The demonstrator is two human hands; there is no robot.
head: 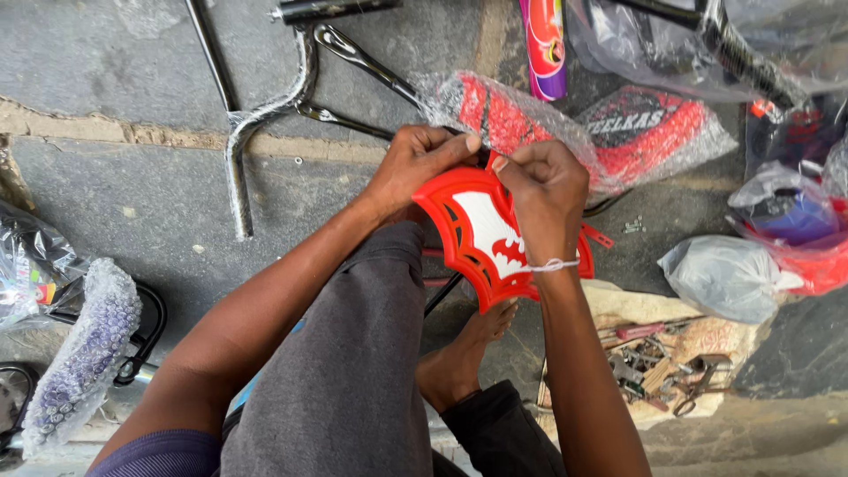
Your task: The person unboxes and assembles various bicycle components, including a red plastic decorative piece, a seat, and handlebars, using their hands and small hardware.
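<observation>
Both hands hold a red plastic web-shaped plate (481, 243) with a white centre and a small red bat figure, just above my knee. My left hand (417, 163) grips its top left edge, thumb pressed near the top. My right hand (543, 194) pinches the top right edge, a white thread tied around that wrist. A red and black part wrapped in clear bubble plastic (530, 124) lies on the stone floor right behind the hands.
Chrome bicycle handlebars (256, 115) lie at upper left. A purple part in bubble wrap (84, 353) sits lower left. Bagged parts (729, 278) lie at right. A cardboard piece with several tools and bolts (667, 362) is beside my bare foot (464, 353).
</observation>
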